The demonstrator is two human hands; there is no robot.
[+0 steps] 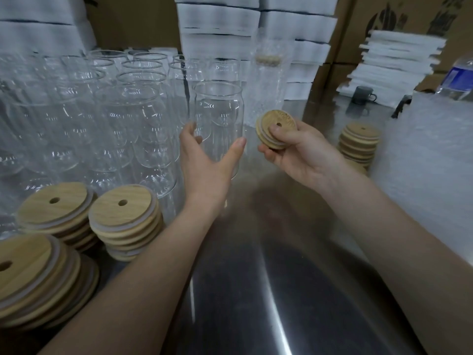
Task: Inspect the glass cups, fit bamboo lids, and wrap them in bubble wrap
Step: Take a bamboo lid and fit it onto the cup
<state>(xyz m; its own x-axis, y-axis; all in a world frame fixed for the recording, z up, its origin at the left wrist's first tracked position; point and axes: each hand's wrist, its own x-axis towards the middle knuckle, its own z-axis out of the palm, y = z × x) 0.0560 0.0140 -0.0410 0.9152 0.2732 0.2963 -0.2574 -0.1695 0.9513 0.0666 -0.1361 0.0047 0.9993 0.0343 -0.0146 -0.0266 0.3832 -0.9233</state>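
My left hand [207, 162] grips a clear glass cup [218, 114] around its lower half and holds it upright above the steel table. To its right, my right hand [294, 152] pinches a round bamboo lid [276, 129] with a straw hole and a pale seal ring, tilted toward the cup. The lid is apart from the cup's rim. Behind them stands a cup wrapped in bubble wrap [268, 80] with a lid on it.
Several bare glass cups [122, 116] crowd the left of the steel table [268, 290]. Lid stacks sit at front left [125, 221] and at right [359, 144]. Bubble wrap sheets [430, 155] lie at right. White foam stacks [256, 29], cardboard boxes, a grey mug [362, 94] and a water bottle [458, 78] stand behind.
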